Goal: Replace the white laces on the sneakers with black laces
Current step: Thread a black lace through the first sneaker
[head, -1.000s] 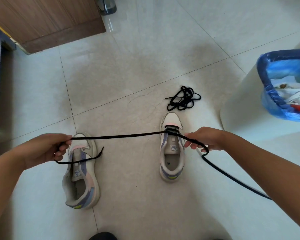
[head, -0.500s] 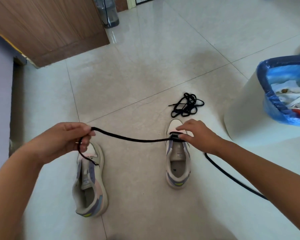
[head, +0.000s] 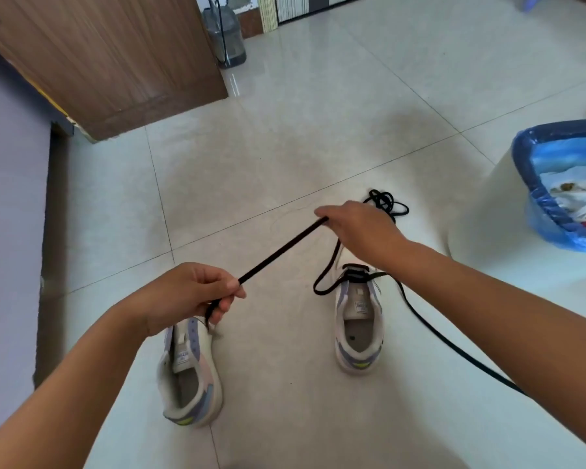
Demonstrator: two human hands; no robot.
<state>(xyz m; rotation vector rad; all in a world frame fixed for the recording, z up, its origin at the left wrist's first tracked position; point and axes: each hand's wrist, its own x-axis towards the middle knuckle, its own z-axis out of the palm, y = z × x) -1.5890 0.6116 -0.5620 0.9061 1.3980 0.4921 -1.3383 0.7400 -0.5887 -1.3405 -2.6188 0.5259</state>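
Note:
Two pale sneakers stand on the tiled floor. The right sneaker (head: 358, 319) has a black lace (head: 281, 248) threaded through its front eyelets. My left hand (head: 183, 296) pinches one end of that lace above the left sneaker (head: 192, 377), which has no lace. My right hand (head: 356, 231) grips the same strand higher up, past the right sneaker's toe, so the strand runs taut between the two hands. A slack loop hangs from my right hand to the eyelets. The lace's other half trails right under my right forearm. A second black lace (head: 388, 204) lies bundled behind my right hand.
A white bin with a blue liner (head: 535, 170) stands at the right and holds white scraps. A wooden door (head: 109, 62) and a water jug (head: 225, 38) are at the back left. A dark ledge (head: 11, 214) runs along the left.
My right hand has left the sneaker's eyelets and risen forward, taking hold of the lace. My left hand has come in toward the middle. The strand now slopes up to the right.

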